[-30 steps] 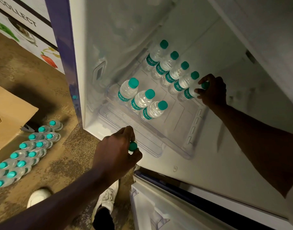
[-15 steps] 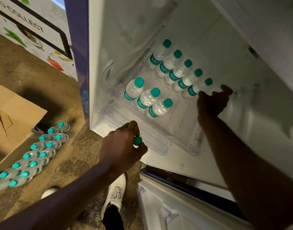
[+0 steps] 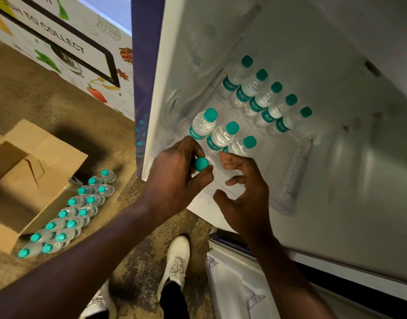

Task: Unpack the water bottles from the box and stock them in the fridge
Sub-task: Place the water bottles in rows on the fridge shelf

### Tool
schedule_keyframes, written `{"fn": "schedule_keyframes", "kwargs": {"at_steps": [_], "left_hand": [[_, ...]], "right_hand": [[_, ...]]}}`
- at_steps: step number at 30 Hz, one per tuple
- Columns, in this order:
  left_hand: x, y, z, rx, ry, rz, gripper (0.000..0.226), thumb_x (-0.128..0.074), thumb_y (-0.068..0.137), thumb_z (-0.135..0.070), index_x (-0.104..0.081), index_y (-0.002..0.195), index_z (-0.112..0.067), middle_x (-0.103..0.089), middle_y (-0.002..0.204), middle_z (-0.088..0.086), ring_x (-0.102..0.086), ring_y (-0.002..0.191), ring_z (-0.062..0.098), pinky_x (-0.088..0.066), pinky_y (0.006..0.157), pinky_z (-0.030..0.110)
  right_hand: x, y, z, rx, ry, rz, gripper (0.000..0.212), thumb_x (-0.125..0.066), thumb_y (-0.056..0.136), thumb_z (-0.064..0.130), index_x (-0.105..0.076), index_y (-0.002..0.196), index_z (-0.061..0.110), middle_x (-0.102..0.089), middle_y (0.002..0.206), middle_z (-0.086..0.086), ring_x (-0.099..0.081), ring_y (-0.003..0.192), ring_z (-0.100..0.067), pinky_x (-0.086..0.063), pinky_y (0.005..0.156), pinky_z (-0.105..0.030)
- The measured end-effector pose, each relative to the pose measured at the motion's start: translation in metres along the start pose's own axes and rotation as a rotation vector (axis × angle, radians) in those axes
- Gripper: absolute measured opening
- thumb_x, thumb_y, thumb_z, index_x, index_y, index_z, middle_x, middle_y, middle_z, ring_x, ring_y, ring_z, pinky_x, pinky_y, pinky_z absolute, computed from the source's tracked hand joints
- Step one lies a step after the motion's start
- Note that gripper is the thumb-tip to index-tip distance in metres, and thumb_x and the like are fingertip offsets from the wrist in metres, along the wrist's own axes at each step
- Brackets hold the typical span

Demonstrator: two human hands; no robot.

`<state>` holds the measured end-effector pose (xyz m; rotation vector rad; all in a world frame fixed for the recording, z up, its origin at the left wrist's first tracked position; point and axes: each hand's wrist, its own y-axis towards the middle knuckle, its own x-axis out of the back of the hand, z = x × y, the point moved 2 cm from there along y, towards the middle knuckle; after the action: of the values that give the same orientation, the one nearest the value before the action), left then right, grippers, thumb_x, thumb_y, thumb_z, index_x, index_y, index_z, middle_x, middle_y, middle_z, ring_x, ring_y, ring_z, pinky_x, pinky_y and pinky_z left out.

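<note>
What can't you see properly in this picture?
All in the head view:
- Held bottle: only its teal cap shows; the left hand covers the body.
- Cardboard box: cut off by the left edge, so part of its inside is out of sight.
- Nearest front-row bottle: label partly behind the right hand's fingers.
- Floor bottles: labels too small to read.

bottles (image 3: 223,137) in fridge (image 3: 336,65), box (image 3: 25,180) left

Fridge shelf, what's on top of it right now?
A back row of five water bottles and a front row of three. The left hand grips another bottle at the front; its body is hidden by the fingers.
</note>
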<state>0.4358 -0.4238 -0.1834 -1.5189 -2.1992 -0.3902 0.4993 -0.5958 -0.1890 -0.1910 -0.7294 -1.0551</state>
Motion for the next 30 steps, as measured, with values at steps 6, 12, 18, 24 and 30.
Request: {"fn": "schedule_keyframes", "kwargs": {"at_steps": [6,12,18,24,30], "left_hand": [[0.004,0.008,-0.020,-0.038,-0.097,0.058,0.024,-0.079,0.094,-0.029,-0.064,0.109,-0.018,-0.072,0.095,-0.004,-0.068,0.079,0.011,-0.058,0.068,0.032],[-0.005,0.018,-0.026,-0.095,-0.158,0.007,0.031,-0.066,0.102,-0.047,-0.066,0.109,-0.017,-0.068,0.084,-0.007,-0.064,0.065,0.014,-0.051,0.056,0.028],[-0.013,0.032,0.031,-0.044,0.392,-0.025,0.067,-0.050,0.102,-0.066,-0.055,0.137,-0.009,-0.065,0.131,0.012,-0.063,0.119,0.027,-0.055,0.096,0.043],[-0.043,0.036,0.083,-0.097,0.762,0.372,0.123,-0.054,0.095,-0.074,0.016,0.164,0.000,0.026,0.171,0.023,0.022,0.160,0.037,0.005,0.130,0.045],[-0.053,0.034,0.109,-0.145,0.866,0.393,0.147,-0.078,0.081,-0.066,0.026,0.159,0.003,0.034,0.167,0.025,0.029,0.157,0.040,0.002,0.132,0.051]], "right_hand": [[-0.006,0.004,-0.001,0.001,-0.102,0.025,0.070,-0.089,0.078,0.038,-0.063,0.131,0.001,-0.070,0.126,-0.008,-0.067,0.112,-0.018,-0.059,0.091,-0.027],[0.019,0.011,-0.001,-0.046,-0.153,-0.084,0.061,-0.090,0.075,0.038,-0.069,0.120,0.002,-0.076,0.113,-0.005,-0.074,0.097,-0.014,-0.064,0.081,-0.032],[0.057,0.038,0.017,-0.179,0.022,-0.311,0.068,-0.090,0.072,0.047,-0.067,0.123,0.007,-0.077,0.113,0.003,-0.076,0.092,-0.004,-0.061,0.069,-0.018],[0.064,0.087,0.033,-0.127,0.000,-0.441,0.068,-0.093,0.076,0.036,-0.064,0.124,-0.003,-0.075,0.114,-0.003,-0.075,0.094,-0.003,-0.057,0.070,-0.009],[0.058,0.148,0.009,-0.123,-0.008,-0.403,0.066,-0.090,0.079,0.030,-0.060,0.128,-0.003,-0.073,0.121,-0.008,-0.072,0.093,0.003,-0.057,0.080,-0.011]]}}
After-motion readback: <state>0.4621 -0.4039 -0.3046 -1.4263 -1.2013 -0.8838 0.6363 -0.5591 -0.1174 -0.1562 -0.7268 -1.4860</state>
